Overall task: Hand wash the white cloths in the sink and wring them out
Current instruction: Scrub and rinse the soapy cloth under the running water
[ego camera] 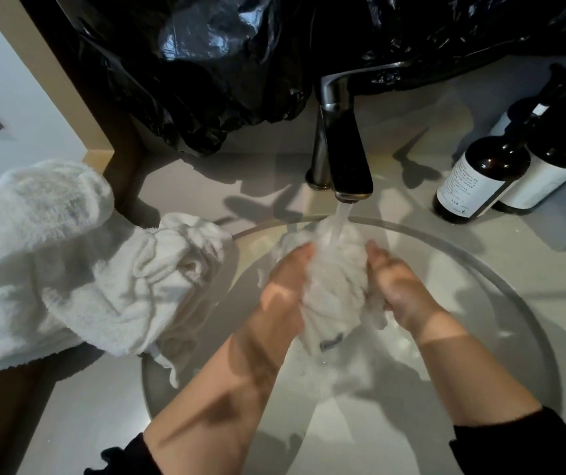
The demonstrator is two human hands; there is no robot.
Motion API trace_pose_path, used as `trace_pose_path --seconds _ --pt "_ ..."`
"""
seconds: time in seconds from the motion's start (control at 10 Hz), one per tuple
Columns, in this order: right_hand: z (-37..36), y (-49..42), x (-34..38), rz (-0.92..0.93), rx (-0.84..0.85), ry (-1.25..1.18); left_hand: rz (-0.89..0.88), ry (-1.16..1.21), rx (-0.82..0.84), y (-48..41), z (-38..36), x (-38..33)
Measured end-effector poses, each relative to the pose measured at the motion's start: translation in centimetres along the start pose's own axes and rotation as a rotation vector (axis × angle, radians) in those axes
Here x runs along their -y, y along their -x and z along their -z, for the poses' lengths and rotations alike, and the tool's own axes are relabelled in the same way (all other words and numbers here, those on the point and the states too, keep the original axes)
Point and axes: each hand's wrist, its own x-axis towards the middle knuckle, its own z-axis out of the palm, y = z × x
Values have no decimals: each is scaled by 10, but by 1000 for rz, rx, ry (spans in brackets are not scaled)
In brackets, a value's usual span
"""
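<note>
**Cloth held under the running tap**

The round sink (463, 303) is set into the grey bench (86, 423), and in it is one white cloth (334, 286), bunched and wet; water (340, 221) falls from the dark tap (346, 149) at the sink's back rim straight onto the cloth's far end; the bottom of the sink glints wet, though how much water lies there I cannot tell.

The cloth's long axis runs from the tap towards the person; its far end sits under the stream, and its near end hangs down into the sink with a small dark tag (331, 346) showing.

The left hand (285, 286) cups the cloth's left side, fingers pointing at the tap and curled round it; the right hand (398, 286) grips the right side, fingers curled into the folds; the cloth is squeezed between them, above the middle of the sink.

A heap of white towels (69, 262) lies on the bench's left edge and laps over the sink's left rim; two brown bottles (480, 176) with pale labels stand touching at the back right of the bench; a black bag (206, 63) drapes along the back edge behind the tap.
</note>
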Motion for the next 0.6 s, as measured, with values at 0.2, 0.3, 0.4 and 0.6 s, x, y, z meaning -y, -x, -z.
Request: trace_pose_path --seconds 0.2,0.3,0.4,0.6 --pt "-10 12 -16 276 367 121 163 131 105 10 1 0" --pt "-11 13 -13 292 288 -108 42 56 93 -5 8 6" --pt "-8 16 -5 284 185 -223 -1 -89 88 -6 14 7" --pt "15 13 0 70 186 -611 -109 -587 -141 -5 14 -11"
